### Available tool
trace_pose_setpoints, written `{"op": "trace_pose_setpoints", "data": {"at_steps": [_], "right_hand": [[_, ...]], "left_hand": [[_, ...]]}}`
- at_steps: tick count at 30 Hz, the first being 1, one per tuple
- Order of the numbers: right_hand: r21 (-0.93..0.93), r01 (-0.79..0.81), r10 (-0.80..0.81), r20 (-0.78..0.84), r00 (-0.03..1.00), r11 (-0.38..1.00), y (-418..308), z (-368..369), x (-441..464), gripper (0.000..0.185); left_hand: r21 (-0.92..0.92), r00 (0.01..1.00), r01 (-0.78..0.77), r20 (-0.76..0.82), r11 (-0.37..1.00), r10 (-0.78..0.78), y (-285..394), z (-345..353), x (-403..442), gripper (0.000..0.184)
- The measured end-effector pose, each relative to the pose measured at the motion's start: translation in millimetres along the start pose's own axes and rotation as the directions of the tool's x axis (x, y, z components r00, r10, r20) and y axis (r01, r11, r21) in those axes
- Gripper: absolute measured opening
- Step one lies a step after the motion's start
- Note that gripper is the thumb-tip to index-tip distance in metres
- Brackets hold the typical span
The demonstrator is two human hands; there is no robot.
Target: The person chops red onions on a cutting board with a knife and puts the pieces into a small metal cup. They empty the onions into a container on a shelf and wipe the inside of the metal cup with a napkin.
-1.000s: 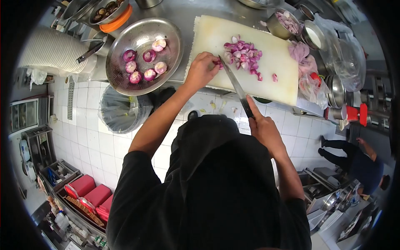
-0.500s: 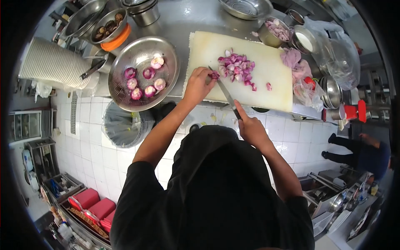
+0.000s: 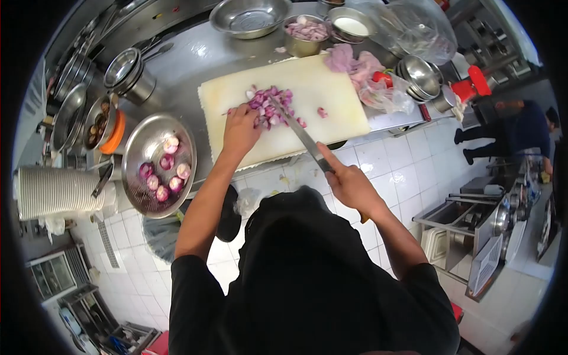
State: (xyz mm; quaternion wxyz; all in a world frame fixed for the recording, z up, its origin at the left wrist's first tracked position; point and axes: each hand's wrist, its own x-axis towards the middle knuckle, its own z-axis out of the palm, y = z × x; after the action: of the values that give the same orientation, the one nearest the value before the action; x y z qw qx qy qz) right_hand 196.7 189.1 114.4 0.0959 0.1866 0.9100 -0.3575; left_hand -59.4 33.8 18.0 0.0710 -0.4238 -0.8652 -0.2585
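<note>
My right hand (image 3: 350, 184) is wrapped round the handle of a long knife (image 3: 303, 137), whose blade slants up and left over the white cutting board (image 3: 331, 112). The blade's tip lies among chopped purple onion pieces (image 3: 273, 106). At the left edge of that pile, my left hand (image 3: 241, 131) rests on the board with its fingers bent down; what is under the fingertips is too small to make out. A perforated steel bowl (image 3: 137, 188) left of the board holds several peeled purple onions (image 3: 167, 161).
Behind the board stand a wide steel bowl (image 3: 251, 18), a pot of cut onion (image 3: 306, 29) and a bowl of white liquid (image 3: 351, 25). Plastic bags (image 3: 387, 97) and stacked bowls (image 3: 420, 77) lie to the right. A person (image 3: 520, 127) is at the far right.
The view has swung, so the counter appears turned and further left. The knife blade has moved from beside my left fingertips into the onion pile, away from them.
</note>
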Motion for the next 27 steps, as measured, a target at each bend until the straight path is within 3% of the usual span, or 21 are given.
{"op": "trace_pose_setpoints", "data": {"at_steps": [3,6,9,12,15,17,20,27], "right_hand": [[0.023,-0.029,0.028,0.041,0.999,0.999,6.6,-3.0,-11.3,0.069],[0.048,-0.067,0.062,0.088,0.994,0.997,11.9,-8.2,-19.3,0.068],[0.009,-0.105,0.102,0.15,0.983,0.994,3.4,-20.7,-23.0,0.067],[-0.021,-0.05,0.053,0.187,0.981,0.999,1.1,-18.6,-19.6,0.065],[-0.041,0.044,-0.034,0.209,0.977,0.998,-0.8,1.3,-8.0,0.065],[-0.011,0.123,-0.116,0.249,0.962,0.992,-1.3,17.6,5.6,0.067],[-0.054,0.1,-0.079,0.308,0.948,0.994,-11.0,32.5,26.1,0.067],[-0.107,0.139,-0.123,0.15,0.981,0.984,8.0,44.9,47.0,0.068]], "left_hand": [[-0.065,1.0,0.013,0.029,0.998,-0.011,-4.4,-0.9,8.2,0.022],[-0.183,0.993,-0.017,-0.121,0.983,-0.005,-1.6,-4.7,13.5,0.024],[-0.342,0.978,0.042,-0.177,0.939,-0.108,9.1,-30.8,18.5,0.023],[-0.387,0.88,0.148,-0.368,0.91,-0.3,13.1,-54.6,2.5,0.023],[-0.376,0.803,0.179,-0.478,0.909,-0.356,9.5,-59.0,-37.4,0.022],[-0.364,0.786,0.218,-0.484,0.905,-0.384,3.3,-44.6,-62.3,0.023],[-0.338,0.79,0.249,-0.471,0.907,-0.393,4.2,-21.5,-83.6,0.025],[-0.226,0.854,0.272,-0.392,0.935,-0.343,12.9,-24.5,-109.6,0.035]]}}
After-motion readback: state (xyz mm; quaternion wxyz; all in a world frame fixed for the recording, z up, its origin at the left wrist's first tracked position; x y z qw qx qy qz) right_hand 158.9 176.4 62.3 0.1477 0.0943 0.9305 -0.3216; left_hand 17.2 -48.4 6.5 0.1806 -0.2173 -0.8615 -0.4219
